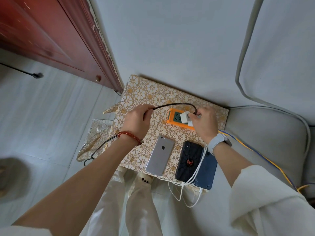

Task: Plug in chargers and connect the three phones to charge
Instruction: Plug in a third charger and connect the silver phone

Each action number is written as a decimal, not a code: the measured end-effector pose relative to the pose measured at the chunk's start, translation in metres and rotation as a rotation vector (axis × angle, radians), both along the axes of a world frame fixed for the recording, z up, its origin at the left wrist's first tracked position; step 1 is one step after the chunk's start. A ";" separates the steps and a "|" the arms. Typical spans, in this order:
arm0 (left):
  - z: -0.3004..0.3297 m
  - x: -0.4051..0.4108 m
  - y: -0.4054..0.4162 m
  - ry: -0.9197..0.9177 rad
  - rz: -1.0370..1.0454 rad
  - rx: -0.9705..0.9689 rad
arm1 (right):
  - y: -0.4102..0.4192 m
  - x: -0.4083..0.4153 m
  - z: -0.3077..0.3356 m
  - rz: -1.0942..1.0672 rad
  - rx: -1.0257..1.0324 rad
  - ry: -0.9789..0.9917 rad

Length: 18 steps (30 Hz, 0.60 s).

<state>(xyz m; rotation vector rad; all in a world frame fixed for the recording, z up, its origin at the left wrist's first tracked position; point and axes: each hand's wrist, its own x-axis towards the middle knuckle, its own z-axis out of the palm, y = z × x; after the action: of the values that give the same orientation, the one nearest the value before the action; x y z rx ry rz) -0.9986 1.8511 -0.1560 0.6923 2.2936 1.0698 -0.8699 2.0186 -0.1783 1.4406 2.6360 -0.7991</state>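
Note:
An orange power strip (171, 121) lies on the small table (146, 94) with the flower-patterned cloth. White charger bricks (185, 117) sit in it. My right hand (204, 122) grips the plug end of a black braided cable (175, 104) right at a charger. My left hand (137, 120) holds the same cable further along, and the cable arcs between the two hands. Three phones lie face down near the front edge: a silver phone (160, 155), a black spider-case phone (188, 161) and a dark blue phone (207, 169). White cables (198, 165) run over the two right phones.
A grey sofa (265, 137) stands right of the table, with a yellow and blue cord (259, 155) across it. A red wooden door (56, 40) is at the upper left. The black cable's slack (98, 149) hangs off the table's left side. My legs are below the table.

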 end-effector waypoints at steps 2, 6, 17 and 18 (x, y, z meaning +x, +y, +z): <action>0.000 0.001 0.003 0.005 -0.013 0.005 | -0.002 0.001 -0.001 -0.038 0.001 0.024; 0.001 0.000 0.006 0.007 -0.008 0.009 | -0.006 0.003 -0.001 -0.085 0.009 0.062; 0.003 0.001 0.006 0.021 -0.008 0.008 | -0.012 0.003 -0.006 -0.159 0.043 0.055; 0.003 0.001 0.006 0.022 -0.007 0.008 | -0.014 0.002 -0.007 -0.165 0.054 0.043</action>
<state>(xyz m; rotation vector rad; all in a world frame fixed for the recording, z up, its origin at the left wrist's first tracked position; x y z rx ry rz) -0.9977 1.8568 -0.1530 0.7178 2.3053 1.0738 -0.8683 2.0050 -0.1850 1.6911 2.6156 -0.7849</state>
